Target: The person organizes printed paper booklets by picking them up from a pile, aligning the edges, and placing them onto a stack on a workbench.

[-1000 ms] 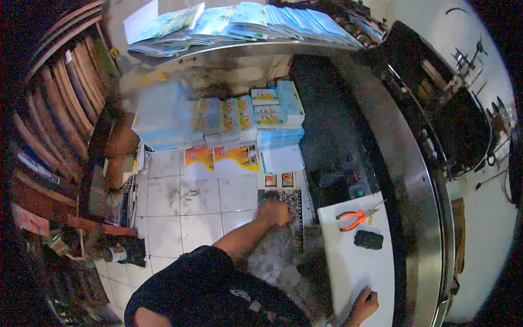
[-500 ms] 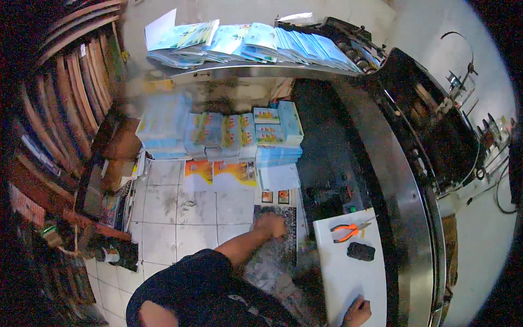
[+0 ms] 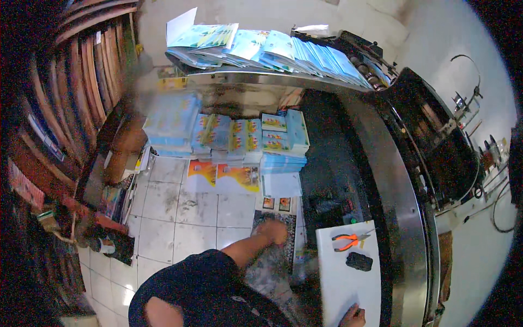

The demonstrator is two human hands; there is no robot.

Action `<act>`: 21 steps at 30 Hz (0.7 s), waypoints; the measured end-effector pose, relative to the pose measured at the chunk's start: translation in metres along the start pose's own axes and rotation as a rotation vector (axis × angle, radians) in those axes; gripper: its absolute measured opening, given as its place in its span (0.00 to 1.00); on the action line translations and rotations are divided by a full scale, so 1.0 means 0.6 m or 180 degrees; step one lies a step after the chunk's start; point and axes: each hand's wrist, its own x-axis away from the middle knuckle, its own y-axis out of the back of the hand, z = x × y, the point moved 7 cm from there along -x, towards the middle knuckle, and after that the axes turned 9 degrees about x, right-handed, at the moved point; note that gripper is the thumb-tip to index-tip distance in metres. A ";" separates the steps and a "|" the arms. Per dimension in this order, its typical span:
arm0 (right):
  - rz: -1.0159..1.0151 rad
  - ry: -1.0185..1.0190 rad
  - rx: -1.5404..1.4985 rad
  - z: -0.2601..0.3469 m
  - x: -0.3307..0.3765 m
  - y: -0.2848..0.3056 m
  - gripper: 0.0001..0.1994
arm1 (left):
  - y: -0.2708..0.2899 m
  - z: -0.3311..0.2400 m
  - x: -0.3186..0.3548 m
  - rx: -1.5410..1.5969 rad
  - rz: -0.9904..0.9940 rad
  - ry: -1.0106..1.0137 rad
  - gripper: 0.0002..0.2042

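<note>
My left hand point(image 3: 277, 232) is closed in a loose fist above my grey-clad leg, with nothing seen in it. Along the lower edge, my right hand point(image 3: 353, 317) is partly cut off; its fingers are curled at the white board point(image 3: 338, 278), and nothing shows in them. On that board, above my right hand, lie orange-handled pliers point(image 3: 351, 240) with their jaws pointing right. Just below the pliers is a black oblong block point(image 3: 359, 261). Neither hand touches the pliers or the block.
Stacks of light-blue printed sheets point(image 3: 171, 122) stand on the tiled floor point(image 3: 196, 212) ahead. More printed booklets point(image 3: 250, 43) lie fanned along a metal ledge. A dark machine point(image 3: 430, 131) with a metal rail is to the right. Boards point(image 3: 81, 82) stand racked at left.
The whole view has shifted slightly, with the stacks now a little lower and to the right. My right hand sits a bit lower, nearer the edge. Both hands remain closed.
</note>
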 end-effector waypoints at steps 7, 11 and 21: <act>0.0096 -0.0042 0.0319 -0.005 0.005 -0.015 0.20 | -0.003 0.014 0.002 0.0591 -0.0439 0.0599 0.19; -0.0044 0.0005 0.0124 0.000 0.008 -0.013 0.21 | 0.009 0.013 0.013 0.0738 -0.0547 0.0567 0.18; 0.0083 0.0265 0.0705 0.035 0.012 -0.020 0.20 | 0.003 0.036 0.007 0.0960 -0.0729 0.0429 0.16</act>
